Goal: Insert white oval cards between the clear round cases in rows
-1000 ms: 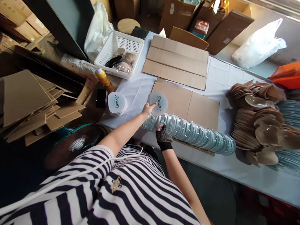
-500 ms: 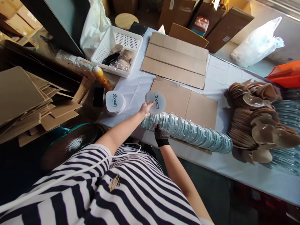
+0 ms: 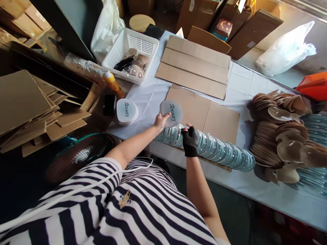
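Note:
In the head view my left hand point(image 3: 161, 120) pinches a rounded, frosted card point(image 3: 174, 110) printed with "beauty", its thumb lying on the face. My right hand point(image 3: 190, 139), in a black fingerless glove, is curled over a long row of nested clear plastic shells point(image 3: 219, 149). Its fingertips grip at the shells; how many they hold is hidden. The row lies on its side along the table's near edge. To the left sits a stack of similar printed cards point(image 3: 126, 112).
Flattened cardboard point(image 3: 195, 64) lies on the white-covered table point(image 3: 245, 81). Piles of beige cup-shaped pieces point(image 3: 268, 139) stand at right. A white basket point(image 3: 145, 69) with bagged items and an orange spray bottle point(image 3: 112, 83) are back left. A fan point(image 3: 76, 156) stands below.
My right hand has moved right and up along the row of plastic shells. My left hand keeps the card in nearly the same place.

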Demonstrator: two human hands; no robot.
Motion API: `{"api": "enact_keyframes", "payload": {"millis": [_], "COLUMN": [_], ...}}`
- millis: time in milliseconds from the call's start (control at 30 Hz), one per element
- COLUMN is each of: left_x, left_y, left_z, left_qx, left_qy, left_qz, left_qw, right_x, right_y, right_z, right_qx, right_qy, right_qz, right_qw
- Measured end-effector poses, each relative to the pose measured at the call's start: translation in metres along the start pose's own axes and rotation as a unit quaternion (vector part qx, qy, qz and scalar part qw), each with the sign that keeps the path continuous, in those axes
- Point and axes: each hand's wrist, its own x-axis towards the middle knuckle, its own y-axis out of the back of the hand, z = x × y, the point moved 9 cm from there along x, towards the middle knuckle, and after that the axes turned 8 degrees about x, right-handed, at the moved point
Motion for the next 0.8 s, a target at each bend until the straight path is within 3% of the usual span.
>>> {"api": "enact_keyframes", "payload": {"millis": [100, 200, 267, 333, 400, 500, 567, 633, 733, 800], "left_x": [-0.014, -0.032, -0.042, -0.043, -0.033, -0.008, 0.002, 0.006, 0.007, 0.000], "left_y": [-0.004, 0.001, 0.001, 0.002, 0.017, 0.083, 0.138, 0.181, 0.227, 0.238], "left_z": [0.002, -0.007, -0.015, -0.016, -0.001, 0.058, 0.113, 0.157, 0.174, 0.171], "left_qx": [0.009, 0.022, 0.026, 0.024, 0.020, 0.063, 0.159, 0.296, 0.514, 0.597], "left_qy": [-0.012, 0.019, 0.044, 0.052, 0.036, -0.045, -0.137, -0.200, -0.140, -0.102], "left_qz": [-0.006, 0.020, 0.018, 0.005, 0.019, 0.139, 0.222, 0.258, 0.302, 0.324], "left_qw": [1.000, 0.999, 0.999, 0.998, 0.999, 0.987, 0.952, 0.898, 0.790, 0.726], "right_x": [0.002, -0.018, -0.028, -0.025, -0.020, -0.031, -0.049, -0.071, -0.104, -0.120], "right_y": [0.020, 0.001, -0.013, -0.017, -0.003, 0.035, 0.049, 0.044, 0.020, 0.000], "right_z": [-0.033, -0.070, -0.083, -0.077, -0.059, -0.039, -0.031, -0.018, 0.004, 0.012], "right_qx": [-0.006, -0.050, -0.033, 0.017, 0.067, 0.079, 0.040, -0.012, -0.090, -0.143], "right_qy": [0.084, 0.179, 0.203, 0.148, 0.056, 0.010, 0.019, 0.008, -0.029, -0.043], "right_qz": [0.084, 0.083, 0.069, 0.069, 0.116, 0.211, 0.203, 0.144, 0.060, 0.014], "right_qw": [0.993, 0.979, 0.976, 0.986, 0.989, 0.974, 0.978, 0.989, 0.994, 0.989]}}
